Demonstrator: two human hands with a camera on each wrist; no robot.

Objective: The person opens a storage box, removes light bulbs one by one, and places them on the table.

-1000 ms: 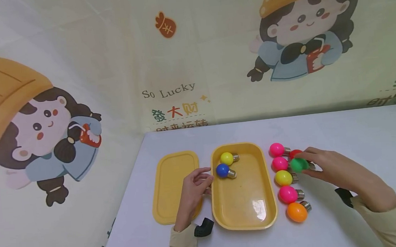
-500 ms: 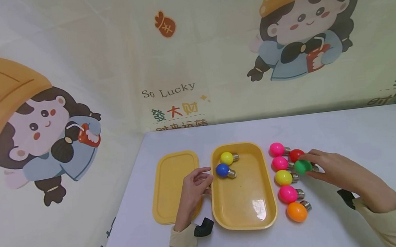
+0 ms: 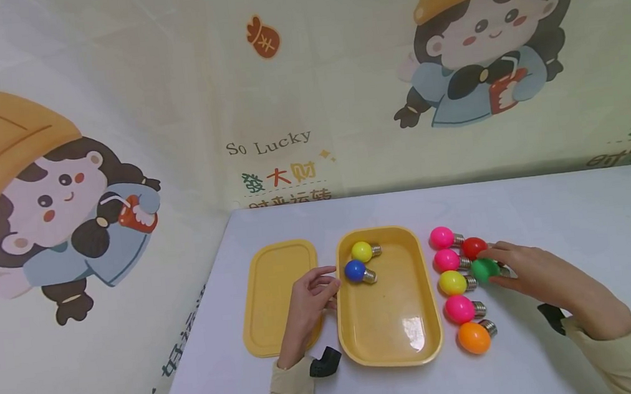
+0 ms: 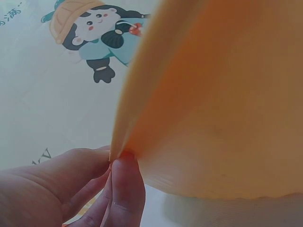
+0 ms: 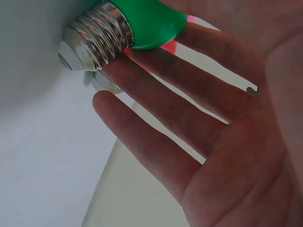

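Note:
At the left rim of the yellow tray (image 3: 394, 328), my left hand (image 3: 309, 304) pinches the edge between thumb (image 4: 127, 189) and fingers. My right hand (image 3: 536, 274) holds a green light bulb (image 3: 485, 269) between thumb and fingertips, right beside a red bulb (image 3: 474, 247). The metal screw base (image 5: 102, 35) of the green bulb shows in the right wrist view, with the fingers stretched alongside. Inside the tray lie a yellow bulb (image 3: 362, 252) and a blue bulb (image 3: 355, 271), near its upper left.
Left of the tray lies a flat yellow lid (image 3: 270, 295), partly behind the left hand. A column of bulbs runs along the tray's right side: pink (image 3: 442, 237), another pink, yellow (image 3: 452, 283), pink (image 3: 459, 309) and orange (image 3: 474, 338). A printed cloth (image 3: 363, 93) hangs behind the table.
The right hand and green bulb have shifted slightly right and toward me, uncovering more of the red bulb. The left hand has stayed at the tray rim.

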